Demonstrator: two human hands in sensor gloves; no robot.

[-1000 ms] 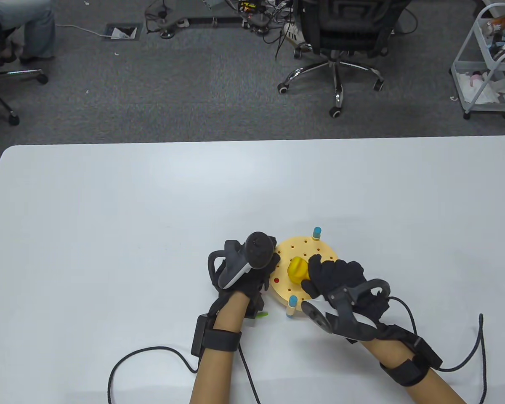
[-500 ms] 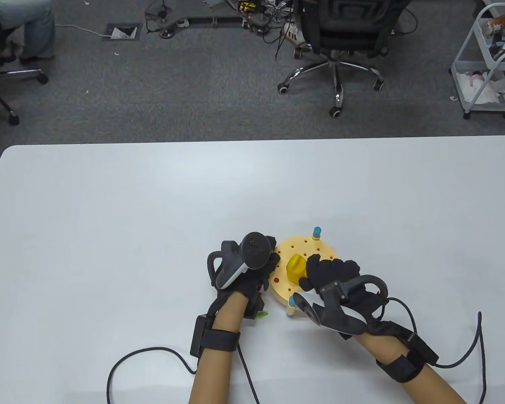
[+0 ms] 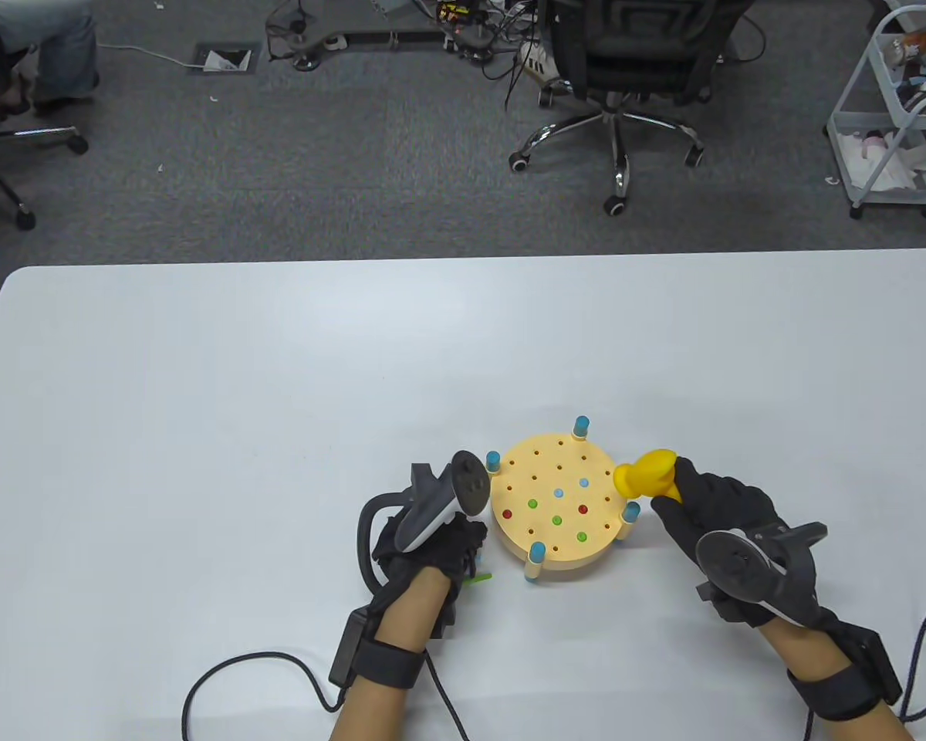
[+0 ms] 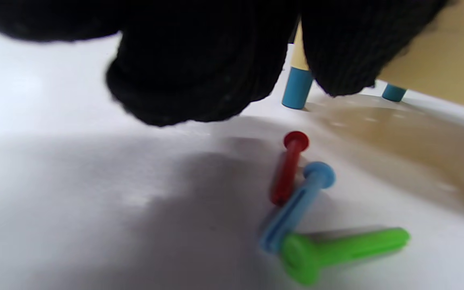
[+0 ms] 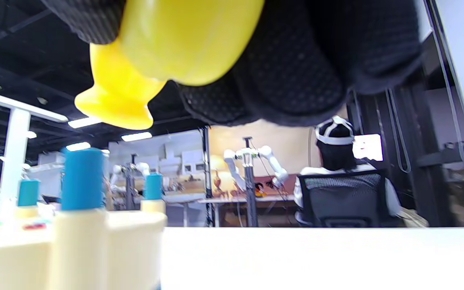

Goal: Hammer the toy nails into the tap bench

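Toy hammer, yellow, sits in the grip of the right hand, whose gloved fingers wrap its handle; the head pokes out to the left, raised off the surface just right of the tap bench. The left hand rests on the surface just left of the bench, fingers curled downward over nothing; whether they touch the surface I cannot tell.

Under and just beside the left hand three loose nails lie on the surface: a red nail, a blue nail leaning across its tip, and a green nail touching the blue one's lower end. In the table view only the green one peeks out by the left wrist.

The bench is a round, pale wooden disc on short blue-capped legs, standing near the front edge between the two hands. Its top has rows of small holes, and several hold nails driven flush: red head, green head, blue head, among others.

Behind the surface, an office chair stands on grey carpet.
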